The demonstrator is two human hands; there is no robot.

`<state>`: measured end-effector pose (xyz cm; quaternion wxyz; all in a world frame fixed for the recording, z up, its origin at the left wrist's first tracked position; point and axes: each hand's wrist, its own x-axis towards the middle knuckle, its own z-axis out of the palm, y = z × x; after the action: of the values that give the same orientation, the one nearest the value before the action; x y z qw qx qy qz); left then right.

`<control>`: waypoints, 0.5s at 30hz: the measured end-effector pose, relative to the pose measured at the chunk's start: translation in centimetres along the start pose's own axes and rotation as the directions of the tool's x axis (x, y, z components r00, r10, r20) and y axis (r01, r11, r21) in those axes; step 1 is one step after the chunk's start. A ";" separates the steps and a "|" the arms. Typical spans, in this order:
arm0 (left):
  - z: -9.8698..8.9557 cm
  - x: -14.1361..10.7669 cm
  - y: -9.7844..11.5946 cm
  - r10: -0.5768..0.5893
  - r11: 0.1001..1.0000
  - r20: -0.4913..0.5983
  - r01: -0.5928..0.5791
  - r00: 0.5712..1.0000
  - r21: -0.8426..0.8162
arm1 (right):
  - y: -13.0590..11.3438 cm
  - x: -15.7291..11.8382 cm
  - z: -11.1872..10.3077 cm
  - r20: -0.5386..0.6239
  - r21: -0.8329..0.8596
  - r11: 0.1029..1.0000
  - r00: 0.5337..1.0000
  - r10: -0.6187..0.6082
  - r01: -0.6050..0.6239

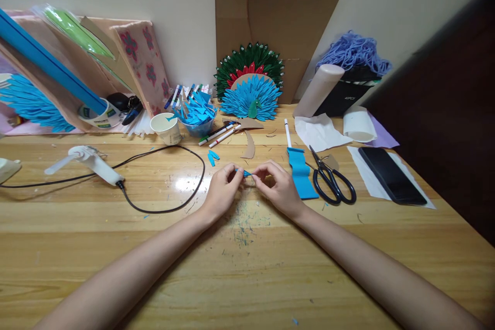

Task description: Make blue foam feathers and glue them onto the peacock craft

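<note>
While both bare forearms reach in over the light wooden table point(232, 278), the small, narrow piece of blue paper point(246, 173) is held between the two hands, near the middle of the tabletop. The left hand point(224, 185) pinches one end between thumb and index finger, its other fingers curled in behind. The right hand point(276, 188) has thumb and index fingertips brought together at the opposite, pointed end, leaving a rounded gap between those two fingers; whether its remaining fingers touch one another is hard to tell. Just beyond the left hand lie some small, petal-shaped blue paper pieces point(213, 158). Beside the right hand is a wavy, partly folded strip of bright blue crepe paper point(300, 172), and to the right of that rest the large black-handled metal scissors point(333, 183), blades pointing away from the person. A slim white marker with a dark band point(287, 132) lies just past the strip. Farther back, a clear tub heaped with blue paper scraps point(197, 116) stands beside a white paper cup point(166, 129), and a fan-shaped blue, red and green paper peacock point(251, 95) stands against a brown cardboard sheet point(278, 20).
</note>
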<state>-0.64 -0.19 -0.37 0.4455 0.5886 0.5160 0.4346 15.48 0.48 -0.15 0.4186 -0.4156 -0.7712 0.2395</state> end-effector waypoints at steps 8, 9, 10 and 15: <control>0.1 0.2 -0.1 0.008 0.999 -0.025 -0.009 1.000 -0.040 | 0.0 0.0 0.1 0.047 -0.034 0.999 0.999 0.014 -0.012; 0.1 0.1 -0.1 0.009 0.999 -0.027 -0.010 1.000 -0.041 | 0.1 0.0 0.1 0.055 -0.034 0.999 0.998 0.018 -0.016; 0.1 0.1 -0.1 0.011 0.999 -0.031 -0.012 0.999 -0.037 | 0.1 0.0 0.1 0.062 -0.031 0.999 0.998 0.022 -0.020; -1.1 -1.1 1.0 0.159 0.987 -0.331 -0.141 0.930 0.077 | 0.1 0.1 0.2 0.032 0.015 0.997 0.997 0.073 -0.074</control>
<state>-1.56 -1.28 0.75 0.3009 0.5550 0.5490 0.5478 15.36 0.57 -0.29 0.4008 -0.4364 -0.7599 0.2674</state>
